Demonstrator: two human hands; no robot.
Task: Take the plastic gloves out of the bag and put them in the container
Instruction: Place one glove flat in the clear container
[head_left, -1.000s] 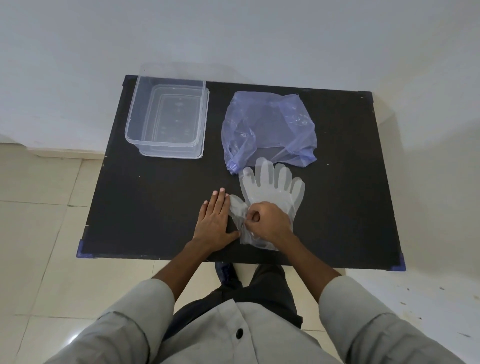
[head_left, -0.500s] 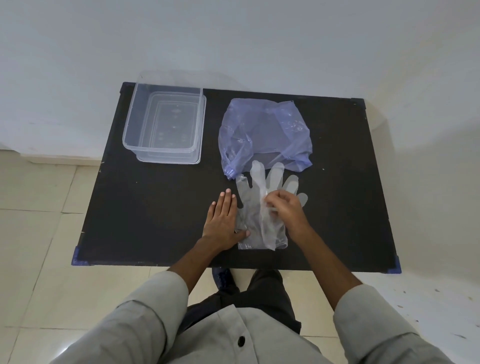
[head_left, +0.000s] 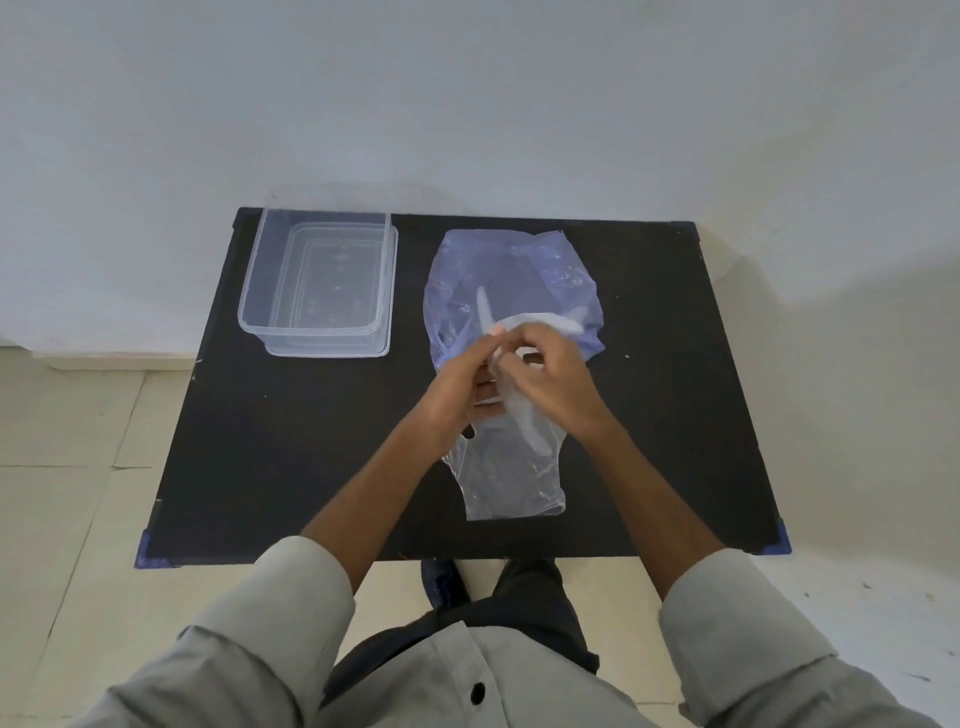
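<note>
both hands' fingers (head_left: 524, 345) pinch the plastic gloves (head_left: 511, 467), lifted over the table (head_left: 311, 441) before the bag (head_left: 519, 270).

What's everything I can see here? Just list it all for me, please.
table: one, black with blue corner caps, centre of view.
container: one, clear plastic, empty, far left of the table.
bag: one, translucent blue, crumpled, far middle of the table.
plastic gloves: clear; count cannot be told; held up, cuff end trailing toward the near edge.
wall: pale grey, behind the table.
floor: cream tiles.
shoe: one visible, dark, under the near edge.
sleeves: two, light grey.
left hand: gripping the gloves.
right hand: gripping the gloves.
</note>
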